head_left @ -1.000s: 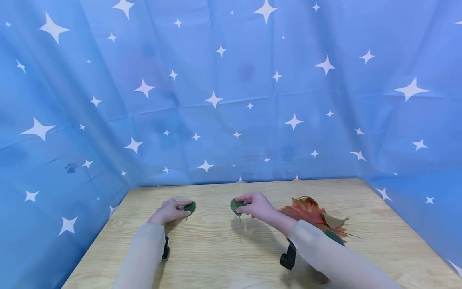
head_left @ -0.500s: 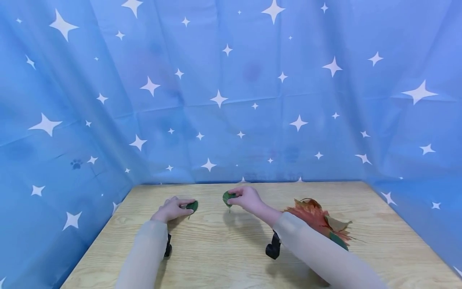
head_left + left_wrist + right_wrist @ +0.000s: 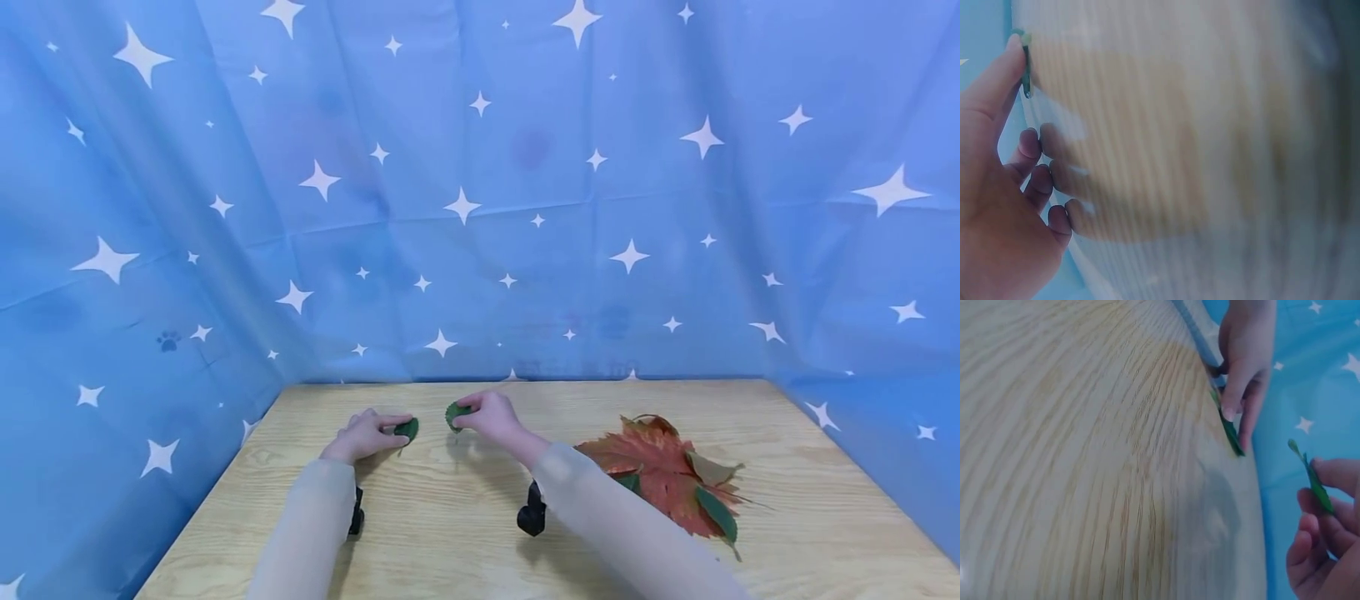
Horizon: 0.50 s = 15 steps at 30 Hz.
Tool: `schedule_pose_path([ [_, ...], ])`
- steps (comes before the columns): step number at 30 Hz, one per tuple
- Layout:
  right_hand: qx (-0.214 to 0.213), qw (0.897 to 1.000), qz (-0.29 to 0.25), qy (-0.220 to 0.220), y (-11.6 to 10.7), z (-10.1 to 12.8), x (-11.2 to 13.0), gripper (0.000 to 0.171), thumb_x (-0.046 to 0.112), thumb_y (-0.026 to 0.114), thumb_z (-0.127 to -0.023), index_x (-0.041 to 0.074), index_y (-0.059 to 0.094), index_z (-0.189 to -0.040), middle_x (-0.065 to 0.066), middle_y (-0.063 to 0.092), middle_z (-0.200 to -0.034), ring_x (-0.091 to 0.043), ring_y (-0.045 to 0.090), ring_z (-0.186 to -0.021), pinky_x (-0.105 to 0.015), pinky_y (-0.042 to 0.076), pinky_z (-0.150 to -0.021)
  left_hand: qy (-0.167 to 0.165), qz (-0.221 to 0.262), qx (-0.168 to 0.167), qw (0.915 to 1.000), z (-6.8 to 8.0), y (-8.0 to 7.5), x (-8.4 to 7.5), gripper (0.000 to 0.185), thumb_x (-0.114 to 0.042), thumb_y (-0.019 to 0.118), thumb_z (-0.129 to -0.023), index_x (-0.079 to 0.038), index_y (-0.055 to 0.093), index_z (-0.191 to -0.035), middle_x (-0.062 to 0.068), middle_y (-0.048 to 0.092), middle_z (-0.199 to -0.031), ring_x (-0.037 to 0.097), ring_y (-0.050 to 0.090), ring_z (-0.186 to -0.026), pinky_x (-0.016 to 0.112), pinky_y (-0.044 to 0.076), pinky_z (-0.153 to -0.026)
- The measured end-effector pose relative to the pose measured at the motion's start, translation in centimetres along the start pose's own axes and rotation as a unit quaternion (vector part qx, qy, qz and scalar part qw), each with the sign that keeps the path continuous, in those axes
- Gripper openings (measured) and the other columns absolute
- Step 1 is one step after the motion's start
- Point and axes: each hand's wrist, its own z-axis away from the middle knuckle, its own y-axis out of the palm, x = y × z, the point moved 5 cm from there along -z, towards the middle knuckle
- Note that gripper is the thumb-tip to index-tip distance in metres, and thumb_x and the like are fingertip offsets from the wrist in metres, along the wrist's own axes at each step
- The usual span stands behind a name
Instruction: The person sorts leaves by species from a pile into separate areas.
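Head view: my L hand (image 3: 367, 435) pins a small green leaf (image 3: 407, 430) to the table (image 3: 450, 517); R hand (image 3: 487, 416) pinches a second green leaf (image 3: 454, 414) just right of it, off the surface. Red leaf pile (image 3: 660, 471) lies well to the right, nearer the R arm.
L wrist: blurred; fingertip (image 3: 1015, 44) on leaf edge (image 3: 1026, 75).
R wrist: held leaf (image 3: 1315, 481) edge-on, long axis steeply tilted; pinned leaf (image 3: 1230, 431) just beyond
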Motion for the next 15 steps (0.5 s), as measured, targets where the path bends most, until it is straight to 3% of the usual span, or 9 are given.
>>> schedule_pose_path([
  [15, -0.006, 1.000, 0.014, 0.006, 3.6, -2.2, -0.7, 0.034, 0.011, 0.078, -0.081, 0.000, 0.070, -0.113, -0.010, 0.069, -0.105, -0.020, 0.064, -0.091, -0.033, 0.054, -0.077, -0.005, 0.001, 0.002, 1.0000, -0.4, 0.2, 0.5, 0.050, -0.044, 0.070, -0.088, -0.033, 0.060, -0.135, 0.016, 0.043, -0.136, 0.040, 0.033, -0.125, 0.067, 0.023, -0.098],
])
